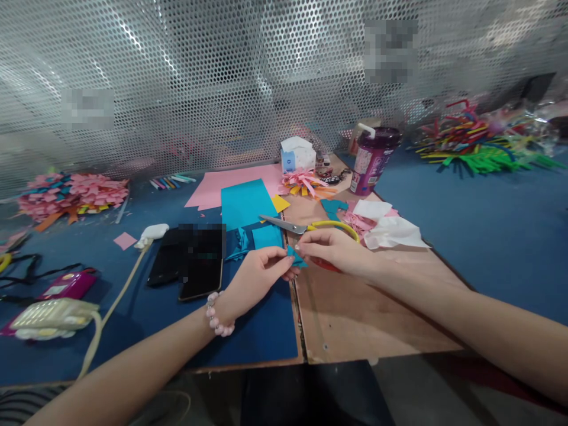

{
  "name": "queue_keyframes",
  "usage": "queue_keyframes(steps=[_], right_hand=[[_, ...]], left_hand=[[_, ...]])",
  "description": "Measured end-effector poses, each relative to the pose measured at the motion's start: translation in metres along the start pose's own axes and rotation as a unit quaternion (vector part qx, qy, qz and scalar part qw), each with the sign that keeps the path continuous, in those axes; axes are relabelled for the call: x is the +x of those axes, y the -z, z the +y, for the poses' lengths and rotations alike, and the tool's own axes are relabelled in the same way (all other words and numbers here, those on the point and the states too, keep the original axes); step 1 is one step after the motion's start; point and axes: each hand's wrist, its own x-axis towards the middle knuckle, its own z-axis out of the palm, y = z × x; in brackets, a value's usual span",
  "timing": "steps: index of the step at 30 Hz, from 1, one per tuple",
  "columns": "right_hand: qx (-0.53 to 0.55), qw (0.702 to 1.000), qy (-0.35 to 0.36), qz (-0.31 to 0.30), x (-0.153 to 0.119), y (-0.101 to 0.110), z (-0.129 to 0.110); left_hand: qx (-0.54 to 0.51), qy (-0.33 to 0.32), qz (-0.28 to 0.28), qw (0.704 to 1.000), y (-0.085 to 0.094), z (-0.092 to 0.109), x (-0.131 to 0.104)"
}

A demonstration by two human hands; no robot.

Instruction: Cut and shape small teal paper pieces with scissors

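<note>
In the head view, the left hand [260,273] pinches a small blue paper piece [294,257] at the centre between thumb and fingers; the right hand [337,251], at its three o'clock, has fingertips together beside it, though whether they grip it I cannot tell. Open scissors [296,228] lie at the piece's twelve o'clock, blue sheets [248,204] at eleven, two phones [202,260] at nine, and a purple cup [371,163] at one.
</note>
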Motion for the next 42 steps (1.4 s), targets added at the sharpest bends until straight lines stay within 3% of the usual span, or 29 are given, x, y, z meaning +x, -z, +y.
queue_keyframes(steps=[19, 24, 27, 31, 34, 42], right_hand=[[-0.067, 0.996, 0.051, -0.021, -0.0006, -0.0006, 0.0053], [-0.01, 0.997, 0.061, 0.045, -0.004, -0.0019, 0.0013], [-0.016, 0.996, 0.072, 0.05, -0.0066, -0.0024, -0.0015], [-0.063, 0.993, 0.094, 0.025, -0.0065, -0.0023, -0.0003], [-0.092, 0.99, 0.096, 0.043, -0.0052, -0.0021, 0.0025], [-0.085, 0.99, 0.109, 0.031, -0.0046, -0.0021, 0.0045]], left_hand=[[-0.019, 0.02, -0.02, 0.999, 0.0006, -0.0001, 0.0021], [-0.102, 0.031, 0.028, 0.994, 0.0016, -0.0039, 0.0057], [-0.115, 0.016, 0.048, 0.992, 0.0018, -0.0053, 0.0061], [-0.099, 0.003, 0.034, 0.994, 0.0005, -0.0035, 0.0043], [-0.074, 0.004, 0.024, 0.997, -0.0011, 0.0002, 0.0027], [-0.068, 0.02, 0.006, 0.997, -0.0017, 0.0027, 0.002]])
